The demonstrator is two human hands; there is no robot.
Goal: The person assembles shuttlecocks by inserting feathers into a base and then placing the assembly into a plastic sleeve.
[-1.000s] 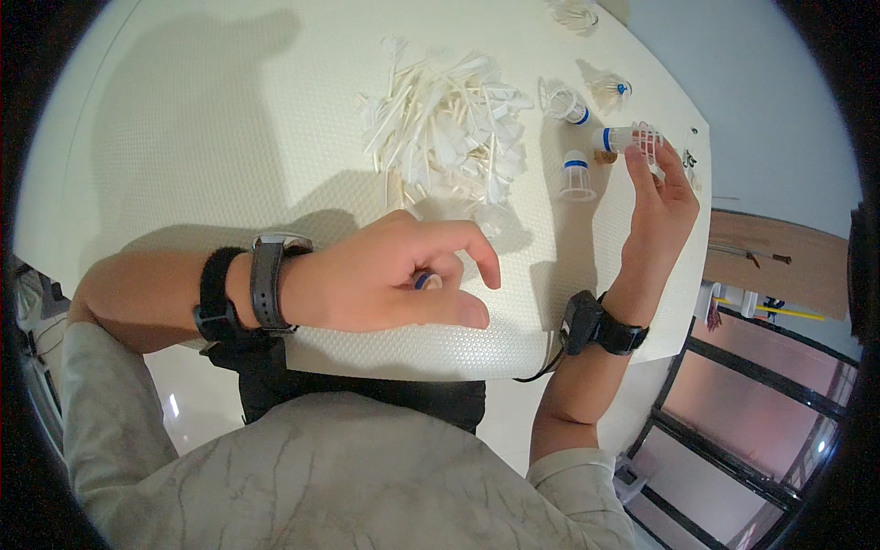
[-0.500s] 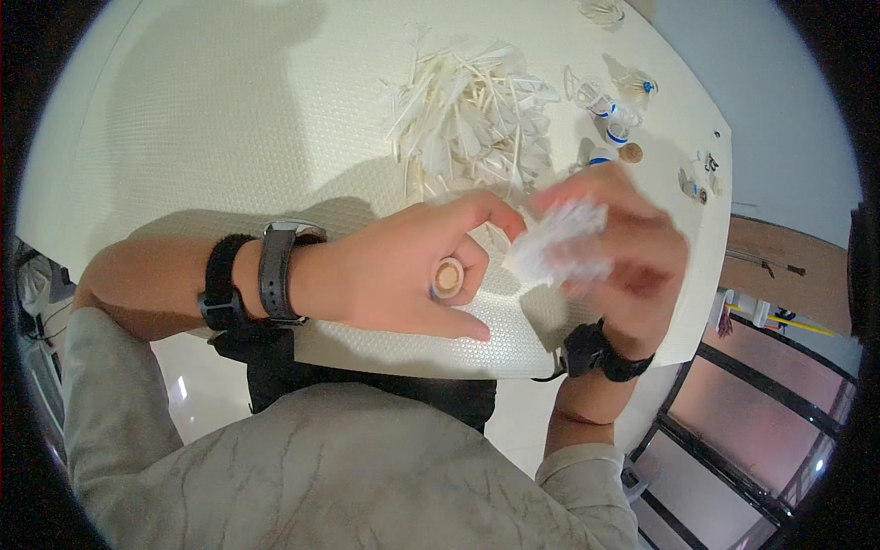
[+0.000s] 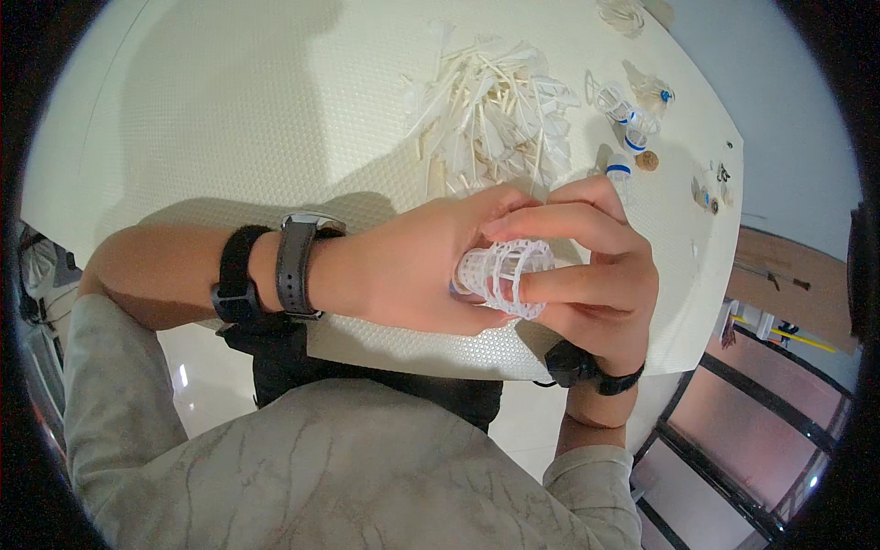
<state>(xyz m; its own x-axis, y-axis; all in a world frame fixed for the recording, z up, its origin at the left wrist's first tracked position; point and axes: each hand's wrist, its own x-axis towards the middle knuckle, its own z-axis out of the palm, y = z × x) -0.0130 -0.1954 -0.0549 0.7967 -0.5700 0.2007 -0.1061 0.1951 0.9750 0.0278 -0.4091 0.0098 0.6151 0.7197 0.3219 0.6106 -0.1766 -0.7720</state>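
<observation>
A white plastic shuttlecock skirt [image 3: 522, 257] sits between my two hands, its wide open end facing right. My left hand [image 3: 403, 261] is curled around a small shuttlecock base, of which just a blue edge [image 3: 454, 290] shows at the skirt's narrow end. Fingers of my right hand [image 3: 610, 261] grip the skirt from the right, and their tips touch my left fingers. Whether the skirt is seated on the base cannot be seen. Beyond the hands lies a heap of loose white feathers [image 3: 500, 119].
Right of the heap are white plastic skirts [image 3: 612, 101], a blue-banded white piece [image 3: 619, 167], a round cork [image 3: 647, 160] and a feathered shuttlecock with a blue part [image 3: 653, 93]. Small parts [image 3: 708, 198] lie near the right table edge. A pale bundle [image 3: 621, 16] is at the far side.
My right hand has moved left and brought the white skirt to the base in my left hand. The cork face of the base, visible before, is now covered.
</observation>
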